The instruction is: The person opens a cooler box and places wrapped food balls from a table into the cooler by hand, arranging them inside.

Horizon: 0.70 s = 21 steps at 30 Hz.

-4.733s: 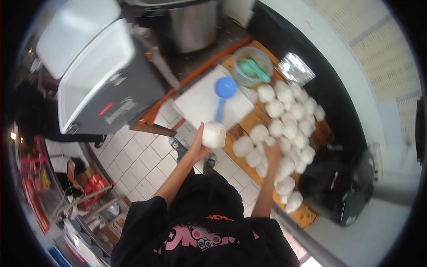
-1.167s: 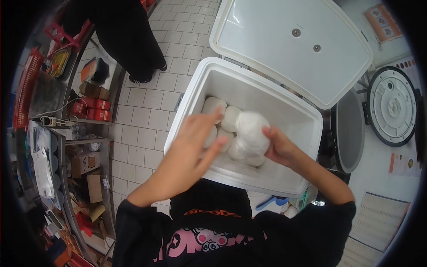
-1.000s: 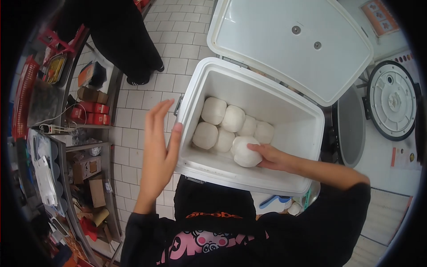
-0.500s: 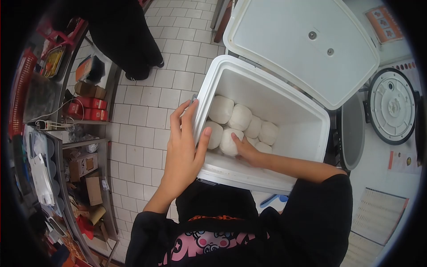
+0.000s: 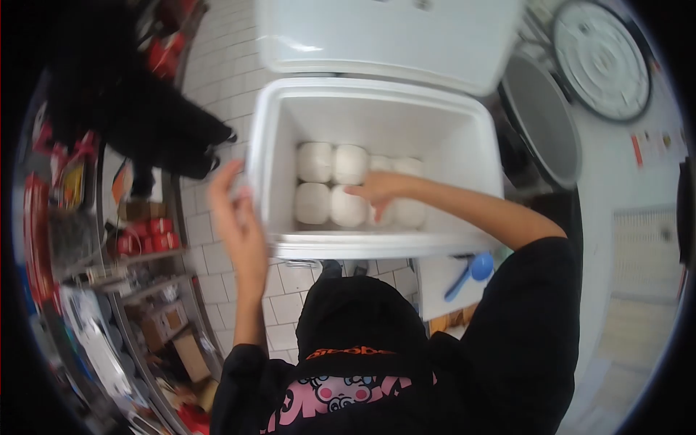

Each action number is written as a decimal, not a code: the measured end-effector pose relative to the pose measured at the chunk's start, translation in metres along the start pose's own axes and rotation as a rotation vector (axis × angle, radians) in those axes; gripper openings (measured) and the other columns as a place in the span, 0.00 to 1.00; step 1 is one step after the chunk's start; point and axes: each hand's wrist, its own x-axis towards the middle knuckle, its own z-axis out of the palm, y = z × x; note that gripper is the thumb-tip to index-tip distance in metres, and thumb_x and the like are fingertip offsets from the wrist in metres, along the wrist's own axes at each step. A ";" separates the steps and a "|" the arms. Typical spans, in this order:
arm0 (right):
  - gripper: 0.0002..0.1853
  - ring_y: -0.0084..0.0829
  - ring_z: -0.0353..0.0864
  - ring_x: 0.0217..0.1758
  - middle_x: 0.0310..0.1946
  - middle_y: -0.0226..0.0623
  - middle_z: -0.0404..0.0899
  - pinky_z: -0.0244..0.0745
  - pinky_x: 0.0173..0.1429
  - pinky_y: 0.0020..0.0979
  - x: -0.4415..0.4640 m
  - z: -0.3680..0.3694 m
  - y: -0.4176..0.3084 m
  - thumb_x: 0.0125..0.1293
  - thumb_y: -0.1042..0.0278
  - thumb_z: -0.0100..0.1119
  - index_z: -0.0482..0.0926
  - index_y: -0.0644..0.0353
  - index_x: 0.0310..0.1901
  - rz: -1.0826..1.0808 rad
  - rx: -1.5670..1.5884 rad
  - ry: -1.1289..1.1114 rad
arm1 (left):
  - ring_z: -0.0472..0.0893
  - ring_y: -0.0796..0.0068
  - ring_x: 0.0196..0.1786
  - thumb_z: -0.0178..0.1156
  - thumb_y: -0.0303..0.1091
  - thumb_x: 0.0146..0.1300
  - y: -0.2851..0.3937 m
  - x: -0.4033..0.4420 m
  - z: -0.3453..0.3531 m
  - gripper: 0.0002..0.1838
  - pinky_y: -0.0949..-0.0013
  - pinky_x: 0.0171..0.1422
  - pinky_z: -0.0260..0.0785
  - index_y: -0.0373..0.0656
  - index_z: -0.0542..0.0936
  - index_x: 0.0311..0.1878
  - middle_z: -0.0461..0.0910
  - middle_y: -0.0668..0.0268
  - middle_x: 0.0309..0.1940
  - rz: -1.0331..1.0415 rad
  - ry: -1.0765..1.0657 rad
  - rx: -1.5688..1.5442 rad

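White cooler (image 5: 478, 123), with its lid (image 5: 391, 43) flung open at 12 o'clock, and it's got white balls (image 5: 315, 162) on the bottom. I count eight showing, two rows of four, bunched toward the left; a couple are partly covered by the right hand.

Clock positions are from the middle of the cooler, btw. The right hand (image 5: 380, 190) reaches in from about 4 o'clock, fingers loosely spread over the middle of the bunch, not wrapped around any ball. Can't tell if the fingertips actually touch one. The left hand (image 5: 241, 225) is around 8 o'clock, just outside the wall near the rim, half open and holding nothing. It's blurry, so no clue whether it touches the cooler.

Blue scoop (image 5: 478, 267) lies on a white board (image 5: 435, 290) between 4 and 5. Big pot (image 5: 540, 119) sits between 2 and 3, round pot lid (image 5: 602, 61) at 2. Another person (image 5: 145, 109) in black stands between 9 and 10.
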 end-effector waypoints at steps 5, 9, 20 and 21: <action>0.12 0.43 0.79 0.27 0.23 0.48 0.78 0.74 0.34 0.36 -0.208 0.005 0.008 0.63 0.68 0.46 0.73 0.67 0.43 -0.494 -0.386 1.023 | 0.76 0.67 0.39 0.41 0.36 0.69 0.022 -0.059 -0.021 0.13 0.71 0.43 0.68 0.36 0.67 0.49 0.76 0.55 0.37 0.150 0.300 -0.126; 0.21 0.45 0.77 0.44 0.41 0.52 0.75 0.74 0.44 0.36 -0.313 0.081 0.135 0.59 0.80 0.44 0.65 0.59 0.56 -0.551 0.356 1.292 | 0.73 0.70 0.25 0.41 0.41 0.70 0.047 -0.123 0.018 0.16 0.73 0.35 0.66 0.37 0.63 0.50 0.76 0.55 0.26 0.412 -0.164 -0.635; 0.29 0.48 0.60 0.62 0.54 0.47 0.64 0.61 0.61 0.49 -0.230 0.404 0.469 0.47 0.75 0.62 0.67 0.57 0.55 0.555 -0.299 1.143 | 0.79 0.65 0.39 0.49 0.32 0.63 0.048 -0.403 0.253 0.12 0.65 0.46 0.70 0.40 0.72 0.49 0.78 0.56 0.35 0.159 -1.674 -0.277; 0.31 0.46 0.57 0.65 0.55 0.46 0.63 0.58 0.63 0.50 -0.227 0.397 0.478 0.45 0.76 0.63 0.67 0.56 0.55 0.406 -0.294 1.035 | 0.78 0.62 0.43 0.52 0.33 0.62 0.049 -0.435 0.268 0.14 0.63 0.48 0.69 0.38 0.72 0.49 0.77 0.54 0.39 0.295 -1.665 -0.285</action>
